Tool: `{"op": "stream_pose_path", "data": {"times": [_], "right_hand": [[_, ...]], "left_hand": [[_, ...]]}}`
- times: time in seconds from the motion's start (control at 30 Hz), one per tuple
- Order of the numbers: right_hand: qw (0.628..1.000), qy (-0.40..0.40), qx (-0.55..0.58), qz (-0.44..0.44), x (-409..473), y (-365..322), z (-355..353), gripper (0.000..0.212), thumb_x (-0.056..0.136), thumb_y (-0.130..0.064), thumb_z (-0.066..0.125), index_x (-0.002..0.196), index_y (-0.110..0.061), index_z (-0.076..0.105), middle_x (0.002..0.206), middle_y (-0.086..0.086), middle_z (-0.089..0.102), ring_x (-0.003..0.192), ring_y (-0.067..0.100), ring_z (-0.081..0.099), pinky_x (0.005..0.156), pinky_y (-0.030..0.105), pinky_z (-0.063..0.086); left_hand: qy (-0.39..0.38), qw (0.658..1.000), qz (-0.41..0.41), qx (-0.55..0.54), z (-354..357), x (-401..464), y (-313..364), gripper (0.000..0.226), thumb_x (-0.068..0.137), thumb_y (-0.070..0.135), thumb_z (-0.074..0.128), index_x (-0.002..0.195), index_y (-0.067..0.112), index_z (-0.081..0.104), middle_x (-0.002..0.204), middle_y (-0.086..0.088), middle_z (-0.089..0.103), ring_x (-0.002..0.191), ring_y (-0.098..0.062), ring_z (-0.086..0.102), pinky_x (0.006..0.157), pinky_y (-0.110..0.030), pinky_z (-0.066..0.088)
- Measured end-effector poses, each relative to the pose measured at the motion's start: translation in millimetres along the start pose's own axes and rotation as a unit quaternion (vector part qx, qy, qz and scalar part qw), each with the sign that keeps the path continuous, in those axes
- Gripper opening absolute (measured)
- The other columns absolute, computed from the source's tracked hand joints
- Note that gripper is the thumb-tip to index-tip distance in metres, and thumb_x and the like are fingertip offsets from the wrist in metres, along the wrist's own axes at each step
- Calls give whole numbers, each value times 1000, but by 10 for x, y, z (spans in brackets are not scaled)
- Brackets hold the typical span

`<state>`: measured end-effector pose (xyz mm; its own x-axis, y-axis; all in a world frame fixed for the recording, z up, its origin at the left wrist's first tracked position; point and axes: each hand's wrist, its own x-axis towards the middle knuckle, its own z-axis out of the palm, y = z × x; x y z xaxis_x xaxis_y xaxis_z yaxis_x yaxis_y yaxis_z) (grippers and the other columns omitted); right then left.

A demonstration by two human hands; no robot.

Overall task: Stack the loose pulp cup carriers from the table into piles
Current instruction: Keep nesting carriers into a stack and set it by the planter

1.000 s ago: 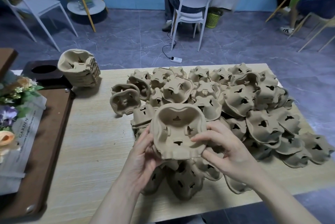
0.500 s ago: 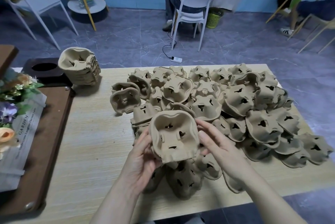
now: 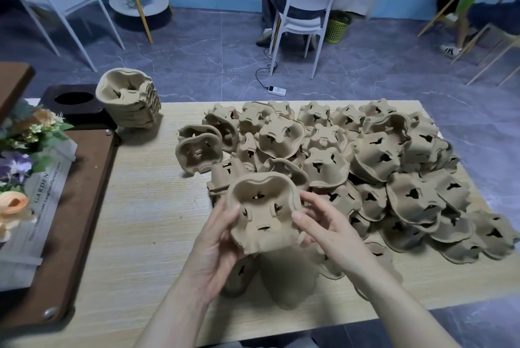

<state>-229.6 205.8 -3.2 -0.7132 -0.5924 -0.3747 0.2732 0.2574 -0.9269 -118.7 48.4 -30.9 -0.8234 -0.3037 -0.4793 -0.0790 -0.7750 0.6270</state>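
Above the table (image 3: 146, 224), I grip one carrier (image 3: 263, 214) with left hand (image 3: 216, 246) and right hand (image 3: 329, 232), keeping it hollow-up to nest squarely.

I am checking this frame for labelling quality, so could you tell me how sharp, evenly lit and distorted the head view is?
Head view: the held carrier and both hands, left hand and right hand, are sharp; lighting is soft, with mild shadows beside the finished stack; wide-angle distortion bows the table edges and tilts the white chair; no glare on the loose pile.
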Motion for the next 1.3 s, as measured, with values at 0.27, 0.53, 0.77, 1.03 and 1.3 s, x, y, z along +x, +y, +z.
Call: {"op": "stream_pose_path", "data": {"times": [0.27,0.53,0.77,1.03,1.3], "right_hand": [[919,122,-343,-150,638,14,-191,31,88,-26,68,117,-33,62,108,-11,62,73,1,56,74,25,48],[812,110,-562,-115,1056,39,-157,32,91,-25,56,123,-25,58,112,2,62,110,26,58,87,38,46],[828,164,-516,-148,1019,24,-159,17,91,-23,57,106,-20,65,99,2,65,98,26,59,78,38,46],[971,173,-122,-112,620,-399,-244,11,85,-9,72,90,-19,70,81,4,72,69,9,59,68,27,50],[971,210,52,-102,158,-641,-157,13,87,-6,68,85,-17,64,51,-14,54,45,0,41,42,10,31]], "left_hand": [[58,997,35,-31,-220,-18,41,45,73,24,68,117,31,72,124,-3,70,119,-26,61,101,-58,46],[81,995,55,-29,-308,-76,128,54,70,27,73,124,30,68,130,-1,67,121,-23,60,110,-59,38],[84,994,58,-32,-325,-130,117,81,45,37,92,123,31,69,129,-1,68,123,-25,58,108,-58,41],[87,994,44,-47,-271,-82,62,77,50,31,89,124,33,68,127,-2,69,124,-28,57,107,-59,42],[89,995,38,-34,-137,-15,16,62,69,19,78,128,32,65,121,-1,72,111,-21,64,94,-51,52]]}}
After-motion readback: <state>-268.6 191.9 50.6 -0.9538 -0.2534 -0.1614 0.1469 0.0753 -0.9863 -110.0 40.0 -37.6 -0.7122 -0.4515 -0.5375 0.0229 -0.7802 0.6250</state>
